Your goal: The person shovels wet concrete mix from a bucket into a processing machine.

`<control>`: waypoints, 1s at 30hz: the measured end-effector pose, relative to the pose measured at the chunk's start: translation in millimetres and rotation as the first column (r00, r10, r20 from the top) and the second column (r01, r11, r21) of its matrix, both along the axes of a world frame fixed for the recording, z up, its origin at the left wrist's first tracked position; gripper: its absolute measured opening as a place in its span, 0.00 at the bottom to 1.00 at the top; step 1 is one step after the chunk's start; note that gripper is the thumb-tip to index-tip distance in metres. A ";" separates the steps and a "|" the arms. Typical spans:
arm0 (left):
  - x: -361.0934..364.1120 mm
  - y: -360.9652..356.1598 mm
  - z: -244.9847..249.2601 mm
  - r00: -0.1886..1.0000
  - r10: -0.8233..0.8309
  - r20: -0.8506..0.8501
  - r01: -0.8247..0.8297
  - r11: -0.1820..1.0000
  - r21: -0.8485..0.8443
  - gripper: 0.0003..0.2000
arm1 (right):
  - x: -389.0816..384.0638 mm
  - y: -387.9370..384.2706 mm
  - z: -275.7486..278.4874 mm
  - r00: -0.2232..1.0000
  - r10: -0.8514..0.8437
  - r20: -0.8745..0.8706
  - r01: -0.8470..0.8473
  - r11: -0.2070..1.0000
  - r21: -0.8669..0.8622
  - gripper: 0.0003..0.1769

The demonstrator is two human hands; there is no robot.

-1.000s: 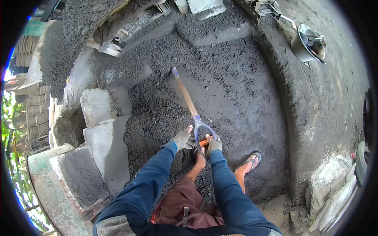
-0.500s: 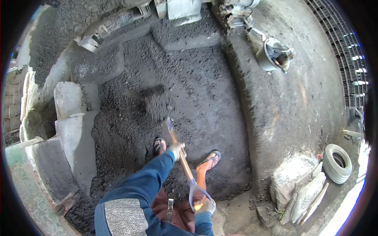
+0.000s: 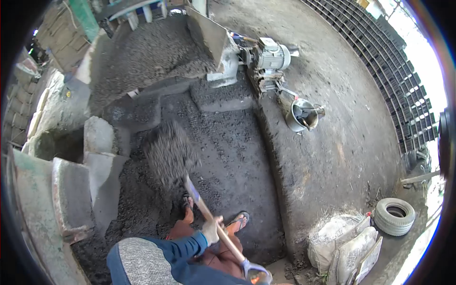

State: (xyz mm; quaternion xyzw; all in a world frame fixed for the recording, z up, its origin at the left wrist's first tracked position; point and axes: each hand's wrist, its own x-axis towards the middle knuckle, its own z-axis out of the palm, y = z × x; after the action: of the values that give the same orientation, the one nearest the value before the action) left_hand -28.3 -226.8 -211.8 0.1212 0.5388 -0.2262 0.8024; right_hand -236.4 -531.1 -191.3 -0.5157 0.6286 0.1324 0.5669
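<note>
A shovel (image 3: 208, 214) slants across the lower middle, its blade heaped with dark, gravelly material (image 3: 172, 154) that looks blurred. Gloved fingers of my left hand (image 3: 210, 231) are wrapped round the wooden shaft, near its middle. The shovel's blue-grey D-shaped handle (image 3: 256, 271) is at the bottom edge, where my right hand is hardly visible and its fingers cannot be made out. My sandalled feet (image 3: 237, 222) stand on the dark floor below the shaft.
Dark material fills a trough (image 3: 152, 52) at the upper left. A motor (image 3: 272, 56) and a metal bucket (image 3: 302, 115) stand beyond the pit's right ledge (image 3: 280, 175). Sacks (image 3: 349, 249) and a tyre (image 3: 394, 216) lie at the lower right. Concrete blocks (image 3: 99, 135) are at left.
The view has tilted up, showing more of the trough and motor. The loaded blade has risen and looks larger. My right hand has dropped mostly out of the bottom of the view.
</note>
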 end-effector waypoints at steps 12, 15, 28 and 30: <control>27.3 -8.5 19.5 0.958 -0.187 0.219 0.250 0.917 -0.311 0.07 | -26.4 -48.4 47.5 0.957 -0.287 0.041 0.277 0.948 0.153 0.07; 10.5 -62.5 -74.6 0.952 -0.305 -0.025 0.299 0.945 -0.134 0.07 | -11.4 7.5 90.9 0.996 -0.050 0.076 0.069 0.957 -0.281 0.01; 221.5 63.6 -191.6 0.883 -0.393 0.257 0.358 0.917 0.175 0.21 | 358.6 189.2 -9.8 0.856 -0.167 0.489 0.082 0.978 0.190 0.29; 233.8 133.7 -192.1 0.780 -0.434 0.452 0.386 0.901 0.199 0.21 | 414.1 244.7 -27.2 0.865 -0.180 0.468 0.024 0.947 0.320 0.30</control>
State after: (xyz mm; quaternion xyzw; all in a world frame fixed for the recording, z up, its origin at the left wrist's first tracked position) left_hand 205.5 -93.1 -403.9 0.3264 0.2909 -0.3315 0.8360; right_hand 177.7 -286.4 -218.5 -0.4047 0.4626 0.0611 0.7864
